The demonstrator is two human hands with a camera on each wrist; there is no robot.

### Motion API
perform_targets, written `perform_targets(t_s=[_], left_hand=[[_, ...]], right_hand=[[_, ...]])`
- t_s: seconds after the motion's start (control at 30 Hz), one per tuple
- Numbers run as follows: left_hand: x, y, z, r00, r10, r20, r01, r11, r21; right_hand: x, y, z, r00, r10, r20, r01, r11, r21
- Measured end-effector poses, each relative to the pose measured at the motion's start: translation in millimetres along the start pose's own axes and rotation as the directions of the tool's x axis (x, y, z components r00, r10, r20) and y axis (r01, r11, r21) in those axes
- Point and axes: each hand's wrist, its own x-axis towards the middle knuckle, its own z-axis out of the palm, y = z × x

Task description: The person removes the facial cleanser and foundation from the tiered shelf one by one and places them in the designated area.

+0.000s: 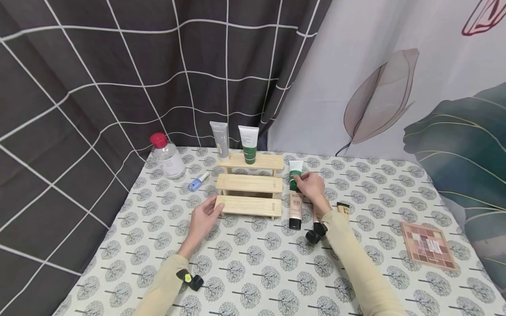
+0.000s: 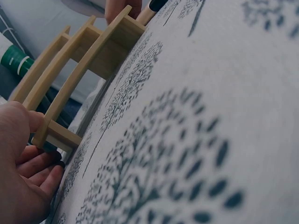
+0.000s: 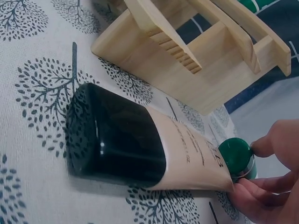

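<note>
Pale wood made up the three-tier stand [image 1: 249, 206], which in the head view stood on a tree-print cloth [image 1: 251, 294], its lowest shelf held at the left end by the left hand [image 1: 203, 220]. Beyond the stand's other end, the right hand [image 1: 313, 188] pinched a small green-and-white tube [image 1: 295, 169], its white end uppermost. Just nearer the person lay a beige BB tube [image 1: 295, 207] with a black cap; another beige tube [image 1: 316, 214] and a gold tube [image 1: 343, 210] were partly hidden by the right arm. On the top shelf a grey tube [image 1: 221, 142] and a larger green-and-white tube [image 1: 249, 145] stood near each other. To the left were a red-capped bottle [image 1: 170, 161] and a small blue bottle [image 1: 196, 183], and well to the right lay a palette [image 1: 428, 245].

From the left wrist, the thumb pressed over the shelf's end while the other fingers bent beneath it — a grip on the corner.

From the right wrist, the BB tube lay in the foreground, and past it thumb and fingers closed about the small tube, green cap toward the camera — whether it touched the cloth could not be told
</note>
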Motion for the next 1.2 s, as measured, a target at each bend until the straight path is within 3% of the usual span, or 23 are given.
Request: perform_targets(t_s=[0.27, 0.5, 0.73, 0.97, 1.2], left_hand=[[-0.8, 2.4, -1.7, 1.000, -0.007, -0.004, 0.007, 1.000, 0.000], [-0.9, 3.3, -1.9, 1.000, -0.008, 0.003, 0.008, 1.000, -0.011], [-0.7, 2.6, -2.0, 1.000, -0.007, 0.001, 0.007, 1.000, -0.008], [-0.9, 3.5, -1.5, 1.000, 0.005, 0.004, -0.005, 1.000, -0.016], [-2.3, 4.7, -1.5, 1.000, -0.003, 0.006, 0.003, 1.000, -0.011]], right_hand=[[-0.6, -3.7, -6.3, 0.999, -0.037, -0.028, 0.039, 0.997, 0.064], [-2.8, -18.8, -11.8, 0.991, -0.100, -0.092, 0.117, 0.973, 0.198], [-10.0, -39.7, -13.8, 0.973, -0.166, -0.159, 0.210, 0.925, 0.316], [-18.3, -61.0, -9.6, 0.923, -0.269, -0.274, 0.358, 0.860, 0.364], [-21.4, -78.9, -0.5, 0.908, -0.310, -0.283, 0.405, 0.820, 0.404]])
